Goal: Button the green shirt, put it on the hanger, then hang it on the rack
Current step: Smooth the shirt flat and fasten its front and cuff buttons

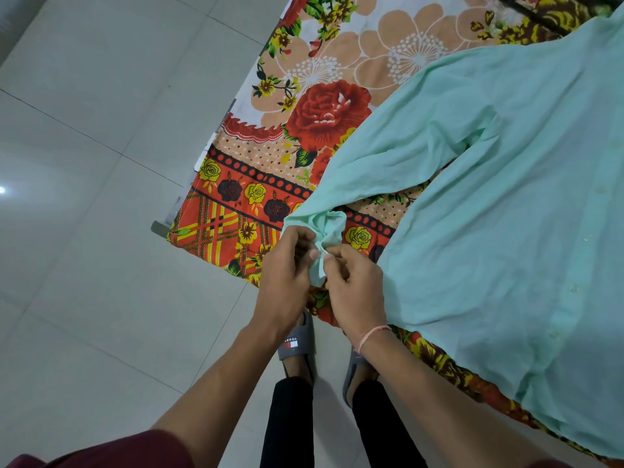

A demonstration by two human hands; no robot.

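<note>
Bedsheet: carrying green shirt, two o'clock.
Hands: left hand, right hand pinching cuff.
Handling: likely soft, light; hold cuff edges.

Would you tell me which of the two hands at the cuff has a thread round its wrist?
The right hand: a thin pink thread circles its wrist, while the left hand has a bare wrist. Both pinch the cuff.
</note>
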